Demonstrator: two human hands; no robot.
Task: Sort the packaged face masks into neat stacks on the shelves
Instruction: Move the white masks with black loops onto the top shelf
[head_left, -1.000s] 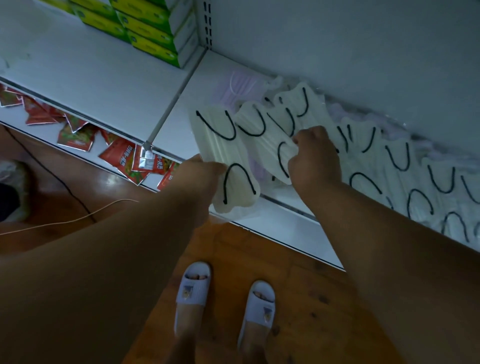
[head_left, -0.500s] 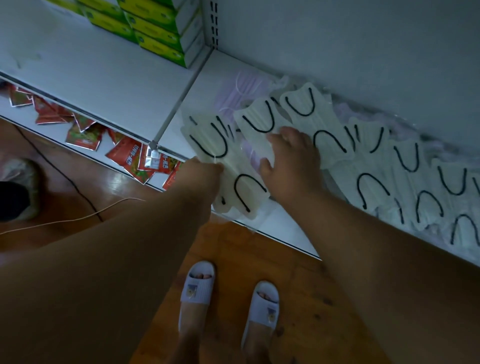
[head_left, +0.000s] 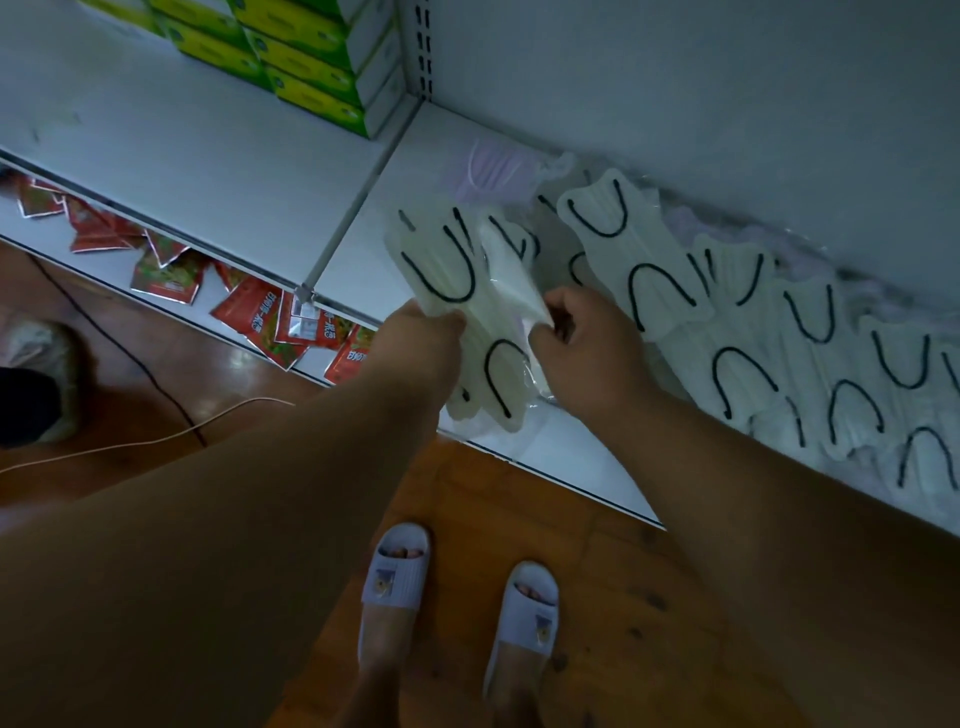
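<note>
Low in the frame, two slippers (head_left: 457, 587) stand on the wooden floor. Above them, in the middle, the left hand (head_left: 415, 345) pinches a small stack of packaged masks (head_left: 470, 312) at its left edge, and the right hand (head_left: 589, 345) closes its fingers on one more mask packet (head_left: 511, 283) beside it. The packets look light, soft and slippery, so I would grip the edges firmly. More masks (head_left: 810, 353) lie spread on the white shelf (head_left: 582, 452) to the right. Green boxes (head_left: 306, 57) sit at the top.

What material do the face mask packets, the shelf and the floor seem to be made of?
Face mask packets: clear glossy plastic film, judging by crinkles and glints, around pale pleated, probably nonwoven, masks.
Shelf: smooth white-painted surface, probably metal.
Floor: reddish-brown wood or wood-look boards, with knots and slight sheen.
</note>
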